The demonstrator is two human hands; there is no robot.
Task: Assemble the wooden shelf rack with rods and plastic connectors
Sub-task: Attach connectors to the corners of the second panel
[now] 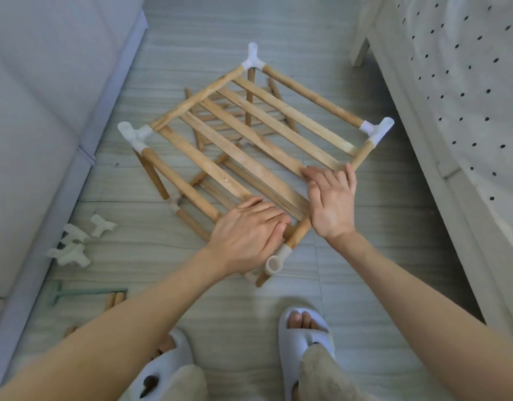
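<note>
A two-tier wooden shelf rack (249,123) stands on the floor, its top tier of flat slats framed by round rods. White plastic connectors sit at its far corner (253,58), left corner (133,136), right corner (378,130) and near corner (277,260). My left hand (246,230) lies flat on the slats beside the near corner, fingers straight. My right hand (330,198) presses flat on the slats and the near right rod, fingers spread. A lower tier shows through the slats.
Several loose white connectors (75,241) lie on the floor at the left beside a grey sofa (46,111). Spare rods (114,301) and a pale green tool (84,293) lie near my left arm. A dotted bed (466,96) borders the right. My slippered feet (304,331) stand below.
</note>
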